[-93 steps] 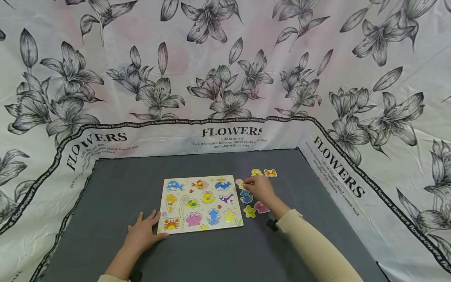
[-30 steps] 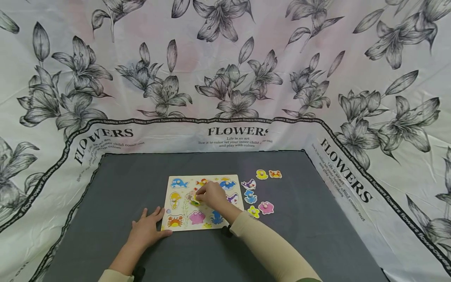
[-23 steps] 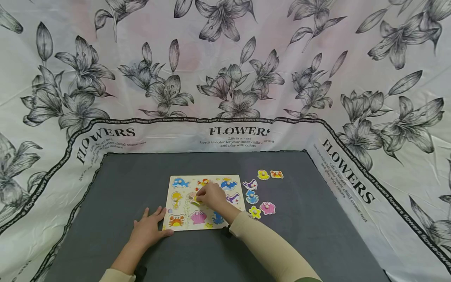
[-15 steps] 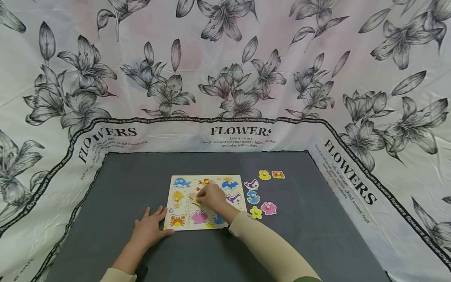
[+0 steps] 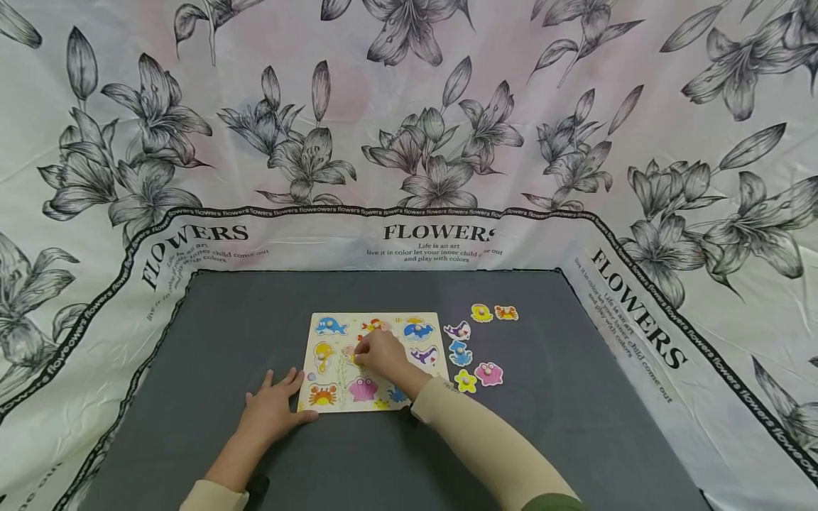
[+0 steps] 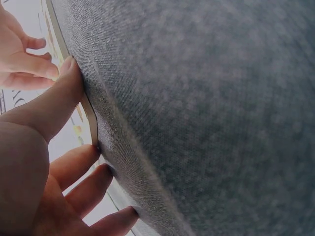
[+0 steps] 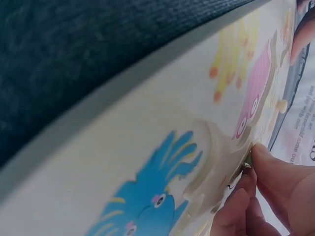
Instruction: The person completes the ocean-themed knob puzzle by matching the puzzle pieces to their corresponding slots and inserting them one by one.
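Note:
A pale sea-animal puzzle board [image 5: 353, 321] lies on the dark grey table. My left hand [image 5: 268, 411] rests at its near left corner, fingers spread. In the left wrist view, the thumb [image 6: 69, 73] touches the board's edge and the other fingers lie beside it. Over the board's middle, my right hand [image 5: 383, 355] pinches a small puzzle piece [image 5: 355, 360] at the turtle spot; the fingers hide most of the piece. In the right wrist view, thumb and finger meet beside the pink shell picture [image 7: 256, 93]. The blue squid picture [image 7: 147, 196] shows nearer the camera.
Right of the board lie several loose pieces: a purple one [image 5: 457, 331], a blue one [image 5: 460, 353], a yellow star [image 5: 466, 381], a pink shell [image 5: 488, 374], a yellow one [image 5: 482, 312] and a crab [image 5: 507, 312]. A flower-printed cloth [image 5: 434, 262] rises behind the table.
My right hand has moved left from the loose pieces to the board's middle, bringing a small puzzle piece. Over the last second it barely shifts. My left hand stays at the corner.

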Demonstrator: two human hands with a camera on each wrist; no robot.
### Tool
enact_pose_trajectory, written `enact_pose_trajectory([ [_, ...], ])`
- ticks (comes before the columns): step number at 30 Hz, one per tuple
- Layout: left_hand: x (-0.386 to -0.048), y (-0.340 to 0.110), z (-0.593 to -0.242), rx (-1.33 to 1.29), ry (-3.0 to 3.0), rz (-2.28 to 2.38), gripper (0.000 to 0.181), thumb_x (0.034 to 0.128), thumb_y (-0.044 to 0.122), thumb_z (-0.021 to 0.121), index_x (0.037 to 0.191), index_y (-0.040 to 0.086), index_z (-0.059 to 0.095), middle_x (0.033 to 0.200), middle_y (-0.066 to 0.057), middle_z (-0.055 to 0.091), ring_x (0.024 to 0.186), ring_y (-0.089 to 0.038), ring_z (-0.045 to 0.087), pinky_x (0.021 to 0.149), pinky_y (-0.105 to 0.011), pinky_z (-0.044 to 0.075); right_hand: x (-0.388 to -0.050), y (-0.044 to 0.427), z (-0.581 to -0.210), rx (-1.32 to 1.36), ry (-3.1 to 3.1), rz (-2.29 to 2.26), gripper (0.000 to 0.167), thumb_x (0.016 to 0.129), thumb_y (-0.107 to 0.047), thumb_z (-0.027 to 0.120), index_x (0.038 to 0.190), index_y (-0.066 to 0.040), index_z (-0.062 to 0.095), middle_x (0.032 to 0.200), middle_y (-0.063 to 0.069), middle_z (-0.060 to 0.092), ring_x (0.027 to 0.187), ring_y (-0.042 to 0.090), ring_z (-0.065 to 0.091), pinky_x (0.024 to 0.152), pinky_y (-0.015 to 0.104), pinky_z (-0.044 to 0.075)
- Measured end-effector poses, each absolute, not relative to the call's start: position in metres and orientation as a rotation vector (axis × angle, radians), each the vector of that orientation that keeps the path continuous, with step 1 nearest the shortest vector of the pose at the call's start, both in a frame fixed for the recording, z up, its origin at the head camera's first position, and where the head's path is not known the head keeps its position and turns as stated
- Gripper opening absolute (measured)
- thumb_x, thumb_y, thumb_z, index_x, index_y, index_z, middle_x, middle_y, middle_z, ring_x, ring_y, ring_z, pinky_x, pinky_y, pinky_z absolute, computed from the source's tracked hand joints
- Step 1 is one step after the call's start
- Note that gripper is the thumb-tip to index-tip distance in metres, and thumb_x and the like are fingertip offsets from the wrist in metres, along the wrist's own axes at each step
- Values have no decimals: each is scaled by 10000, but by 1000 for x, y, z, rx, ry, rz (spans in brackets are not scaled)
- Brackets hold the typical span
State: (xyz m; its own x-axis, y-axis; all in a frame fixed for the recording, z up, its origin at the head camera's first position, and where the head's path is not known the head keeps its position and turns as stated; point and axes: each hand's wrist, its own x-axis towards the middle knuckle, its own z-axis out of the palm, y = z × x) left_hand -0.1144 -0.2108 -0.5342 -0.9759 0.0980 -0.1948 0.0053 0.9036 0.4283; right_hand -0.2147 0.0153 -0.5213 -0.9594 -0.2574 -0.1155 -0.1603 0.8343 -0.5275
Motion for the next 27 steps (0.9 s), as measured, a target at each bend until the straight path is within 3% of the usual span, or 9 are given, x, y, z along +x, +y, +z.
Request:
enact_pose_trajectory([
  [6, -117, -211, -532, 79, 2853, 637, 984, 762, 548, 826, 1536, 87, 430, 1593, -187, 377, 1487, -554, 158, 1052, -837, 176, -217, 15, -520, -323, 2825, -786, 100, 890, -258, 793, 945, -176, 810, 856, -69, 715, 719, 84, 573, 696, 256, 513],
  [14, -116, -210, -531, 71, 2845, 628, 981, 764, 539, 828, 1536, 84, 429, 1597, -184, 370, 1491, -548, 157, 1051, -838, 175, -228, 32, -512, -406, 2765, -916, 336, 873, -260, 813, 1187, -150, 762, 993, -1, 745, 853, 122, 656, 725, 270, 553],
  [27, -116, -211, -532, 73, 2846, 614, 997, 757, 555, 827, 1536, 80, 426, 1597, -191, 367, 1489, -553, 153, 1049, -837, 182, -239, 86, -481, -409, 2818, -1026, 370, 893, -194, 791, 1239, -81, 726, 1002, 42, 753, 877, 171, 674, 746, 320, 570],
])
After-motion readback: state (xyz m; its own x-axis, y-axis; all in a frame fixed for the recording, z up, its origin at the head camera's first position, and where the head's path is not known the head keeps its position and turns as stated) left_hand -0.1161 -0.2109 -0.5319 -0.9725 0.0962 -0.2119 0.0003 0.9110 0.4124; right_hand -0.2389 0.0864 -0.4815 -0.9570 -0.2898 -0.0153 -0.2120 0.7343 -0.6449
